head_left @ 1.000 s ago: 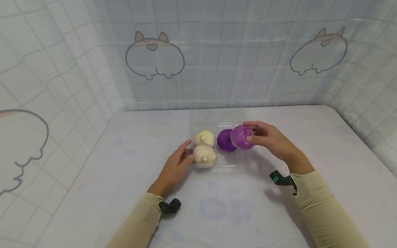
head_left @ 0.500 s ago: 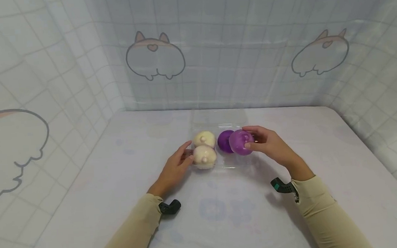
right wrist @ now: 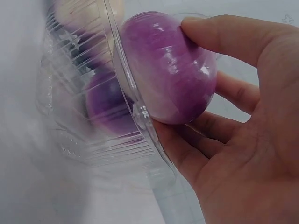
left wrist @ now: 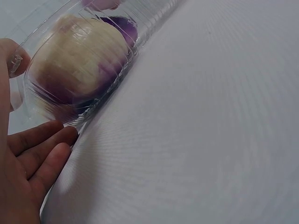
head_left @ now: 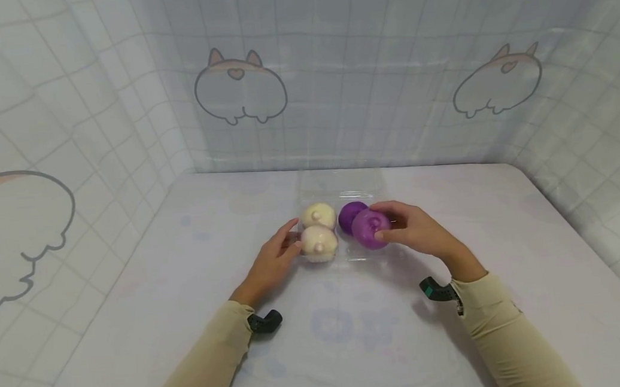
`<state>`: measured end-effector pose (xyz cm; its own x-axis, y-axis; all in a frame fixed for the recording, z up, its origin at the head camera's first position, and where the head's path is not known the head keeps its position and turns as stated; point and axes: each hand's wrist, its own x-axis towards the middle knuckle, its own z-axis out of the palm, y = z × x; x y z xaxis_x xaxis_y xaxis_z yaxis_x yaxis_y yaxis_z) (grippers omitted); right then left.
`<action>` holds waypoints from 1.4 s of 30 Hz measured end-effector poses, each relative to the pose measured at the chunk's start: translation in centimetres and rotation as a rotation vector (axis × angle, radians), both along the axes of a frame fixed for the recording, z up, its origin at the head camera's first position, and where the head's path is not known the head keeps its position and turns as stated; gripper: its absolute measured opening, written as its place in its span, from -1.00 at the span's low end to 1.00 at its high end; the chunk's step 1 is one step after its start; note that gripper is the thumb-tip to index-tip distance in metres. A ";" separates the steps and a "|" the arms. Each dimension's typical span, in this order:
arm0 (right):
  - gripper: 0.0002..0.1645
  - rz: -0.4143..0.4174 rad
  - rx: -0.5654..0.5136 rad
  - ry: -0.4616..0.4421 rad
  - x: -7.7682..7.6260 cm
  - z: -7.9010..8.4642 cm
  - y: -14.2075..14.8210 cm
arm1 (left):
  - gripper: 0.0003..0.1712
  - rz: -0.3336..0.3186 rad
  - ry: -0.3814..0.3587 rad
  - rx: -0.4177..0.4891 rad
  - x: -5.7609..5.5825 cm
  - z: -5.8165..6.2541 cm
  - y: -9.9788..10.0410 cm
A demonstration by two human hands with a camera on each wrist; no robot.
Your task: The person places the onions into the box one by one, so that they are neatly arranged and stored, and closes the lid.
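Note:
A clear plastic clamshell container (head_left: pixel 358 252) sits mid-table, holding two cream-coloured balls, the far one (head_left: pixel 319 215) and the near one (head_left: pixel 319 244), and a dark purple ball (head_left: pixel 350 214). Each cream ball shows a small nub. My right hand (head_left: pixel 423 233) grips a lighter purple ball (right wrist: pixel 168 70) between thumb and fingers, at the container's right rim and in front of the dark one. The left wrist view shows my left hand (left wrist: pixel 35 158) with fairly straight fingers at the container's left wall, touching it. Its fingertips are partly hidden behind the clear plastic.
The container's clear lid (head_left: pixel 341 182) lies folded back toward the rear. A pale patterned cloth (head_left: pixel 331 348) covers the table. Grid-patterned curtains (head_left: pixel 361 82) with animal drawings enclose the back and sides. Dark wrist cameras sit on both sleeves.
My right hand has brought the lighter purple ball nearer to me and slightly left, in front of the dark purple one. The left hand and container have stayed in place.

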<state>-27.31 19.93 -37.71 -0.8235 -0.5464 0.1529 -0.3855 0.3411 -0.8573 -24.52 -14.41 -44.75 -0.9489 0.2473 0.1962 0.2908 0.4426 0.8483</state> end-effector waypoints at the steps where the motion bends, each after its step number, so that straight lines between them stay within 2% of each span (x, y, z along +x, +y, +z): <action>1: -0.29 0.002 0.007 0.002 0.0 -0.1 0.0 | -0.38 -0.001 0.001 0.001 0.0 0.0 0.0; 10: -0.28 0.031 0.025 0.004 -0.1 -0.1 -0.2 | -0.37 -0.004 0.004 -0.004 0.0 -0.1 -0.1; 23: -0.30 0.012 0.062 0.061 0.3 -0.5 -0.9 | -0.37 -0.006 0.012 0.005 0.0 -0.2 -0.1; 33: -0.28 -0.012 0.136 0.088 0.5 -0.6 -1.3 | -0.37 -0.004 -0.004 0.009 0.0 0.0 0.0; 42: -0.30 -0.003 0.110 0.130 0.5 -0.8 -1.6 | -0.37 -0.006 -0.004 0.012 0.0 -0.1 -0.1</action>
<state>-26.82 18.37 -38.49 -0.8021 -0.5636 0.1974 -0.4897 0.4315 -0.7576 -24.48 -14.50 -44.82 -0.9482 0.2506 0.1952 0.2898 0.4309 0.8546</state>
